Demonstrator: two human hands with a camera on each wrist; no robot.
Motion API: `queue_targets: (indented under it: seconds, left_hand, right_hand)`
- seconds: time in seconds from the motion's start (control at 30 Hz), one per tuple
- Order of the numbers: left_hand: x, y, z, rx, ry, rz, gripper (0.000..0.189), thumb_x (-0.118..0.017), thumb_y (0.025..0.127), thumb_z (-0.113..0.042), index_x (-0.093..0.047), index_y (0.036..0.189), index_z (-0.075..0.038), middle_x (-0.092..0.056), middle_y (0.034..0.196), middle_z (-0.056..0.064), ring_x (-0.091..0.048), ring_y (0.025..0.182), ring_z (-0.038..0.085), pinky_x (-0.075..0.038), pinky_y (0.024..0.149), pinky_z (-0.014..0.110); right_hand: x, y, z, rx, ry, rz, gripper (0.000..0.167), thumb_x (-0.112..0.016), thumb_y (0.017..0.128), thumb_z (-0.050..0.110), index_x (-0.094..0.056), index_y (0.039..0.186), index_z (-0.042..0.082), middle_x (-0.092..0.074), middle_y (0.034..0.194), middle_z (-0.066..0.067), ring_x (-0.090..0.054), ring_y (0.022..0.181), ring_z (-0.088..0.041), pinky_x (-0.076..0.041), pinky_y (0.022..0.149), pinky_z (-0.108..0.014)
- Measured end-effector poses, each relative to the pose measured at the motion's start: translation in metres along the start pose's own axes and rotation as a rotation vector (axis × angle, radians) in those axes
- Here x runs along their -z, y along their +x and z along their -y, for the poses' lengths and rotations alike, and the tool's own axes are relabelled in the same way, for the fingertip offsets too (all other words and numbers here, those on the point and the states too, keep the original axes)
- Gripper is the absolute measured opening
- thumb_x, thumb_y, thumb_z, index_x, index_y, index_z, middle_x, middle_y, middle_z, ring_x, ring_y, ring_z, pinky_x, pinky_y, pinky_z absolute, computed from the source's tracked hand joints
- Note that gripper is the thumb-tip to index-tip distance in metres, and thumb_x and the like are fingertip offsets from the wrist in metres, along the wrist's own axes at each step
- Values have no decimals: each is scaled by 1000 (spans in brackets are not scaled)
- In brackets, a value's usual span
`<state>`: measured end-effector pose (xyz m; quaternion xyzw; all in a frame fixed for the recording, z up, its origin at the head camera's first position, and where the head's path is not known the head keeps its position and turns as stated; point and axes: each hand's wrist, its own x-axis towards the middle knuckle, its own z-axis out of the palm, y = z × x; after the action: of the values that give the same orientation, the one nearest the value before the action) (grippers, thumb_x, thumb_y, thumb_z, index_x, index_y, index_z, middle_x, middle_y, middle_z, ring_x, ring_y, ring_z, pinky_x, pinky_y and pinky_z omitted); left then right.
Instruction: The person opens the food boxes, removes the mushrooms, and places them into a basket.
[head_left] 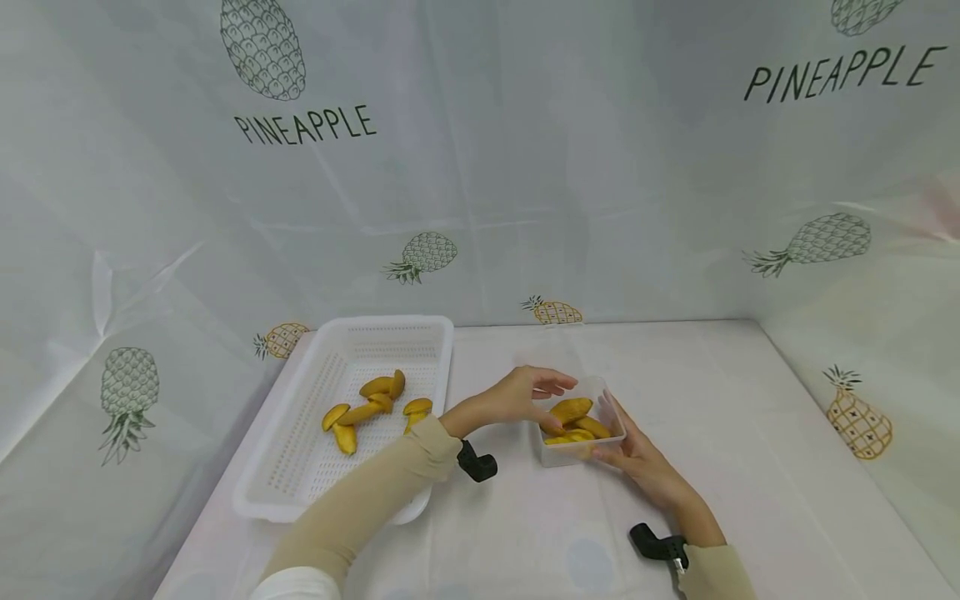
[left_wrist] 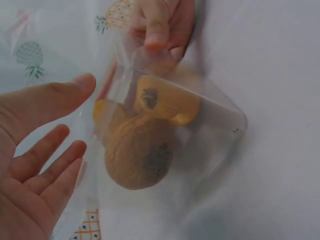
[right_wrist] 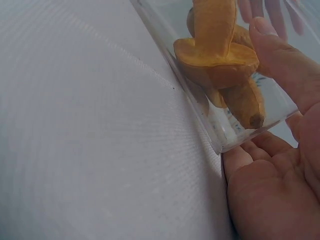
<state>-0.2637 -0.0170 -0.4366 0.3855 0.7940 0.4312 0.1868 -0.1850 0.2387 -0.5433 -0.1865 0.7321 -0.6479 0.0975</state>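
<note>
A small clear plastic box [head_left: 562, 455] stands on the table with several yellow-brown mushrooms [head_left: 572, 409] in it. My right hand [head_left: 641, 462] holds the box at its right side, with the thumb against one wall and the fingers round the corner, as the right wrist view shows. Over the box's left rim is my left hand [head_left: 517, 396], its fingers spread and loosely bent. Nothing lies between its thumb and fingers in the left wrist view. Through the clear wall there, a round mushroom cap [left_wrist: 137, 160] shows up close.
To the left stands a white perforated plastic basket [head_left: 447, 354]. Several mushrooms [head_left: 345, 435] lie in it, one partly behind my left forearm. A white cloth [head_left: 697, 392] covers the table, and a pineapple-printed sheet [head_left: 600, 183] hangs behind and at the sides.
</note>
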Motion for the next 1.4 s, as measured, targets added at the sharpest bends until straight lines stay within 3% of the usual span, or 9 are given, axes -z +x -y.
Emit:
queue_targets:
  seconds: [0.17, 0.6, 0.87, 1.0, 1.17, 1.4]
  left_hand:
    - [-5, 5, 4, 5, 71, 13, 64, -84, 81, -7, -56, 139, -1, -57, 141, 8, -57, 125, 22, -45, 100, 19]
    - [-15, 22, 7, -5, 72, 16, 44, -68, 96, -10, -57, 136, 6, -59, 138, 15, -58, 124, 33, -50, 95, 23]
    - [-21, 27, 2, 34, 150, 37, 39, -64, 99, -10, -58, 134, 6, -61, 135, 17, -61, 119, 17, -48, 93, 16]
    - [-22, 27, -2, 28, 132, 41, 37, -63, 98, -4, -58, 133, 8, -63, 130, 17, -63, 117, 17, -48, 92, 15]
    - [-24, 28, -2, 31, 126, 50, 35, -66, 95, -3, -61, 129, 6, -68, 122, 12, -65, 110, 12, -49, 89, 13]
    - [-27, 30, 1, 38, 192, 91, 32, -71, 93, -8, -66, 124, 1, -70, 118, 5, -64, 105, 5, -47, 91, 13]
  right_hand:
    - [-1, 0, 0, 9, 15, 3, 94, -65, 97, 7, 2, 162, 27, 7, 164, -18, 6, 147, -48, -26, 100, -7]
    - [0, -1, 1, -12, -3, -13, 94, -65, 97, 9, 0, 161, 33, 7, 165, -18, 5, 147, -48, -27, 99, -6]
    - [0, -1, 0, -2, 1, 0, 94, -65, 98, 9, 0, 161, 33, 7, 164, -20, 4, 146, -49, -28, 100, -8]
    - [1, -1, 1, -10, -16, -7, 94, -65, 97, 9, 0, 161, 34, 6, 164, -20, 2, 147, -49, -28, 99, -8]
    - [1, -1, 2, -17, -16, -8, 94, -66, 97, 9, -1, 161, 34, 8, 165, -16, 4, 147, -47, -27, 99, -7]
    - [0, 0, 1, 1, -1, -2, 95, -65, 97, 7, 0, 161, 31, 9, 165, -15, 5, 146, -49, -27, 99, -6]
